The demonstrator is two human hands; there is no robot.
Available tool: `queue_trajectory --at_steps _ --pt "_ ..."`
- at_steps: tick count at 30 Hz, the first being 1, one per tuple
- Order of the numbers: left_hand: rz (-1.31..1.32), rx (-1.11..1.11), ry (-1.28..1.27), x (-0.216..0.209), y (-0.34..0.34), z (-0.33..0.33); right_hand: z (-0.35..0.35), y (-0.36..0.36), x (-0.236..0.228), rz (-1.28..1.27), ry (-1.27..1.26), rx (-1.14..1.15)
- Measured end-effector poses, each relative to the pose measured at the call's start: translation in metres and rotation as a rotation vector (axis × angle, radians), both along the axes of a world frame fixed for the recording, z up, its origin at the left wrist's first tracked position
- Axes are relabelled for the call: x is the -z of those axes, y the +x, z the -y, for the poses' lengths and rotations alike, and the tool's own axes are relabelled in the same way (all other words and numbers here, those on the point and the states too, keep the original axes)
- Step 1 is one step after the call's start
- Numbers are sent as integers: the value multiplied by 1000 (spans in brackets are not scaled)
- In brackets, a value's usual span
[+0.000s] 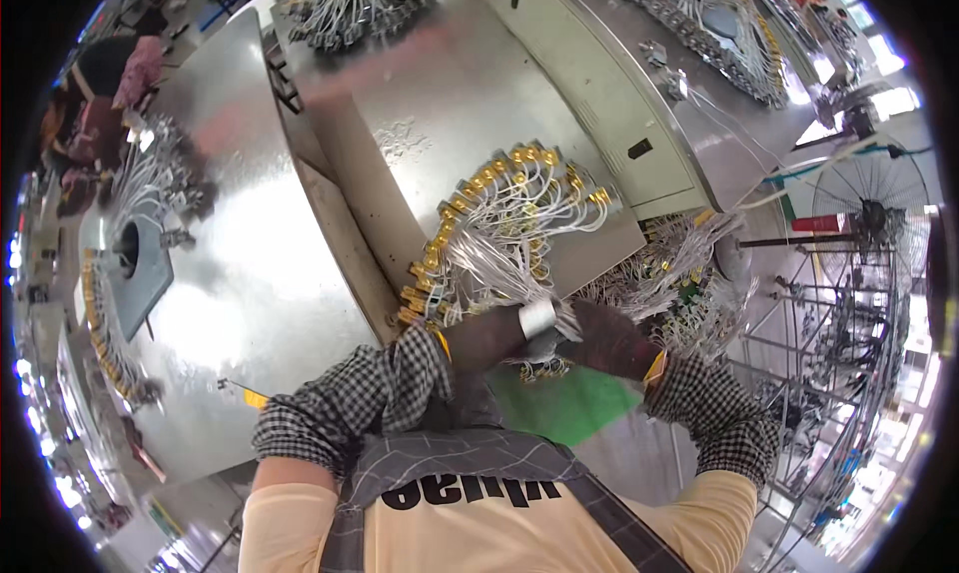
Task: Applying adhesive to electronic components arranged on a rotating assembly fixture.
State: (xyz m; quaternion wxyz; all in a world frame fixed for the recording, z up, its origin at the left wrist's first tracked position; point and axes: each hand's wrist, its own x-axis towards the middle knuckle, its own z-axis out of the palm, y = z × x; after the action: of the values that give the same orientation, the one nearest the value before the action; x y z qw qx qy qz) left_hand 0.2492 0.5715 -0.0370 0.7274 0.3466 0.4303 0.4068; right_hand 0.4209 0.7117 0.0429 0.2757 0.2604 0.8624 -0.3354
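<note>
A thick bundle of white cables (497, 263) fans out over the metal table's near edge, its ends tipped with yellow-gold connectors (462, 201). My left hand (491, 337), in a dark glove, is closed round the gathered end of this bundle. A white band (536, 318) lies at its fingers; whether it wraps the cables or the glove I cannot tell. Close beside it, my right hand (607, 339), also in a dark glove, closes on the same gathered cables from the right. The fingertips of both hands are partly hidden.
More cable bundles (689, 278) are heaped just right of my hands. A long pale metal housing (609, 103) runs along the table's right side. Another cable cluster (360, 8) sits at the far end. A fan (871, 213) and metal racks stand at right; a second steel table (250, 303) lies left.
</note>
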Motion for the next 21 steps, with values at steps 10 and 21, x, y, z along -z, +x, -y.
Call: queue_trajectory --at_steps 10,21 --pt "310 -599 243 28 21 -42 5 -37 6 -433 -363 471" --pt "-484 -526 137 -48 -162 -72 -62 -213 43 -698 -523 581"
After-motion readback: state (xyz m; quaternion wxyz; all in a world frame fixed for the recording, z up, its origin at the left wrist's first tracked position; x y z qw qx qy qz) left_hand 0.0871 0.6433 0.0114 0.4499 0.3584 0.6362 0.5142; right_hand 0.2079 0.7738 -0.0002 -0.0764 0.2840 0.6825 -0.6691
